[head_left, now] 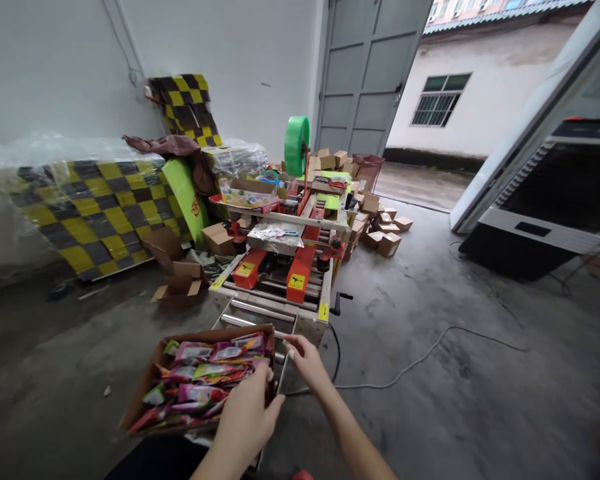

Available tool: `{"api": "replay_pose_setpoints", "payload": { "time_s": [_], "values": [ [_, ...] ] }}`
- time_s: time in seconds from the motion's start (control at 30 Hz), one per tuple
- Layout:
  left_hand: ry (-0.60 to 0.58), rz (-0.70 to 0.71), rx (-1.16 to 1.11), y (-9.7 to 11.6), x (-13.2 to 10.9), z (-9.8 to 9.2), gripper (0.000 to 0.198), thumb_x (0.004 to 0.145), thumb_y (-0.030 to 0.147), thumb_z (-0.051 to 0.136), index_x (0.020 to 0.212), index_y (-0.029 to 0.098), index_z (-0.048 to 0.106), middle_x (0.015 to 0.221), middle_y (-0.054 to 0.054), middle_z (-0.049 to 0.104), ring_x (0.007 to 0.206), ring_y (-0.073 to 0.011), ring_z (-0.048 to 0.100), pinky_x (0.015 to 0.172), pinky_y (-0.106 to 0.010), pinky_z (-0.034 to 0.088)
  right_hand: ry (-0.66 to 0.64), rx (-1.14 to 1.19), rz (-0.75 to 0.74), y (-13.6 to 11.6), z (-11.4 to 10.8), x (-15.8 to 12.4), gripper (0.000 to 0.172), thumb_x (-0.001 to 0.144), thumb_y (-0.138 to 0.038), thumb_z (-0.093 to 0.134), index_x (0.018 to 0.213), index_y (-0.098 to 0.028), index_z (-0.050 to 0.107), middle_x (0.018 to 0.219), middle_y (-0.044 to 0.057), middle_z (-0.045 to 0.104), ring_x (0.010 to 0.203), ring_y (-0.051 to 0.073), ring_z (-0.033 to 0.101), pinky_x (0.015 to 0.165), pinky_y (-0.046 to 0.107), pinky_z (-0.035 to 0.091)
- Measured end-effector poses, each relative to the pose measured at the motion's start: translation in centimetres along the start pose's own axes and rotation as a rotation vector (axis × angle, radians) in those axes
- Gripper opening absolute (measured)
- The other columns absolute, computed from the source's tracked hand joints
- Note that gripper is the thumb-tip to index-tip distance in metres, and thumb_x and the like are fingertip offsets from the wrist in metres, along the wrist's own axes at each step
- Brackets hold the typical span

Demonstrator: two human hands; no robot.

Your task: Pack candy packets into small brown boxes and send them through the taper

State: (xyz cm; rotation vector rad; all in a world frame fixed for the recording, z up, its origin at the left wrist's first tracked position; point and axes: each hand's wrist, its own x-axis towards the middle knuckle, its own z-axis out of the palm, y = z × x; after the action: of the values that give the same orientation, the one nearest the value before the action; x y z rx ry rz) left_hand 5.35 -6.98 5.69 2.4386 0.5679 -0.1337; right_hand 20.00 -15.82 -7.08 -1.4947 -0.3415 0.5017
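An open cardboard box [147,383] is in front of me, at the near end of a roller conveyor [260,308]. Many small purple, pink and green plastic packets [203,393] fill it. My left hand [250,407] reaches over the box's right side, thumb apart from the fingers, its fingertips partly hidden against the packets and the box edge. Just beyond the far right corner of the box is my right hand [305,360], fingers slightly bent and apart, with nothing visible in it.
A carton-sealing machine with red guides [300,273] and a green tape roll [295,147] stands ahead. Small cartons [389,243] lie behind it. Wrapped yellow-black stacks [100,207] are at left, a black cooler [555,193] at right. A cable [420,363] crosses the floor.
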Motion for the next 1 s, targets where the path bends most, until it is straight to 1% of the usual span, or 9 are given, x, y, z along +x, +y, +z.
{"api": "replay_pose_setpoints", "payload": {
  "time_s": [0.1,0.27,0.37,0.47,0.6,0.73,0.8,0.93,1.0],
  "values": [
    [0.013,0.070,-0.040,-0.7,0.3,-0.2,0.019,0.082,0.018,0.060,0.094,0.024,0.047,0.076,0.000,0.067,0.076,-0.0221,0.067,0.068,-0.029,0.039,-0.052,-0.087,-0.176,-3.6,-0.1,-2.7,0.034,0.085,-0.043,0.063,0.108,-0.019,0.071,0.099,0.008,0.073,0.093,0.023,0.067,0.088,0.037,0.053],
    [0.135,0.160,-0.191,-1.4,-0.1,-0.8,0.015,0.081,0.020,0.057,0.093,0.025,0.050,0.066,0.005,0.057,0.064,-0.0177,0.060,0.064,-0.026,0.038,-0.229,-0.213,-0.463,-7.2,0.9,-7.0,0.037,0.086,-0.036,0.065,0.119,-0.021,0.068,0.114,0.010,0.064,0.104,0.023,0.064,0.089,0.033,0.055],
    [0.177,0.116,-0.198,-0.6,-1.1,-0.9,0.025,0.076,0.015,0.062,0.096,0.026,0.053,0.068,0.006,0.059,0.068,-0.0174,0.061,0.066,-0.026,0.037,-0.249,-0.404,-0.587,-7.6,0.4,-8.1,0.045,0.088,-0.037,0.061,0.130,-0.020,0.061,0.134,0.014,0.053,0.126,0.028,0.054,0.108,0.042,0.048],
    [0.203,0.094,-0.236,0.2,-1.5,-0.6,0.027,0.076,0.017,0.069,0.098,0.025,0.055,0.068,0.006,0.061,0.068,-0.0167,0.061,0.066,-0.027,0.036,-0.303,-0.559,-0.582,-7.0,-0.7,-7.7,0.048,0.091,-0.037,0.058,0.136,-0.020,0.057,0.150,0.015,0.041,0.143,0.030,0.039,0.120,0.048,0.036],
    [0.187,0.041,-0.447,-0.2,-0.6,-0.7,0.026,0.075,0.022,0.075,0.092,0.023,0.055,0.060,0.008,0.058,0.060,-0.0148,0.058,0.062,-0.026,0.037,-0.320,-0.563,-0.569,-6.1,-1.3,-6.7,0.036,0.098,-0.040,0.048,0.127,-0.022,0.061,0.144,0.013,0.047,0.142,0.027,0.042,0.116,0.044,0.041],
    [0.251,0.122,-0.615,-1.5,0.2,-3.3,0.017,0.079,0.028,0.070,0.085,0.021,0.056,0.069,0.003,0.063,0.065,-0.0155,0.062,0.065,-0.027,0.045,-0.238,-0.578,-0.578,-5.8,-1.0,-6.6,0.031,0.098,-0.045,0.049,0.112,-0.023,0.065,0.131,0.012,0.054,0.137,0.027,0.047,0.111,0.043,0.046],
    [0.342,0.153,-0.507,-2.2,0.4,-5.3,0.015,0.084,0.033,0.067,0.086,0.021,0.057,0.076,0.001,0.066,0.072,-0.0174,0.064,0.071,-0.029,0.048,-0.209,-0.573,-0.574,-5.8,-0.7,-6.7,0.028,0.097,-0.044,0.051,0.108,-0.023,0.066,0.127,0.012,0.055,0.135,0.027,0.047,0.109,0.043,0.047],
    [0.429,0.045,0.112,-4.4,-0.2,-8.1,0.007,0.085,0.025,0.065,0.090,0.020,0.063,0.088,-0.007,0.068,0.093,-0.0268,0.064,0.087,-0.038,0.048,-0.178,-0.550,-0.538,-5.6,-0.5,-6.9,0.027,0.096,-0.044,0.054,0.107,-0.022,0.066,0.120,0.012,0.054,0.134,0.028,0.047,0.103,0.042,0.052],
    [0.458,0.010,0.337,-6.1,-0.7,-8.9,0.017,0.084,0.023,0.065,0.101,0.019,0.066,0.103,-0.012,0.067,0.108,-0.0329,0.059,0.095,-0.044,0.045,-0.182,-0.520,-0.512,-5.6,-0.5,-7.0,0.027,0.095,-0.044,0.056,0.106,-0.021,0.066,0.120,0.012,0.052,0.131,0.028,0.048,0.097,0.040,0.055]
  ]
}}
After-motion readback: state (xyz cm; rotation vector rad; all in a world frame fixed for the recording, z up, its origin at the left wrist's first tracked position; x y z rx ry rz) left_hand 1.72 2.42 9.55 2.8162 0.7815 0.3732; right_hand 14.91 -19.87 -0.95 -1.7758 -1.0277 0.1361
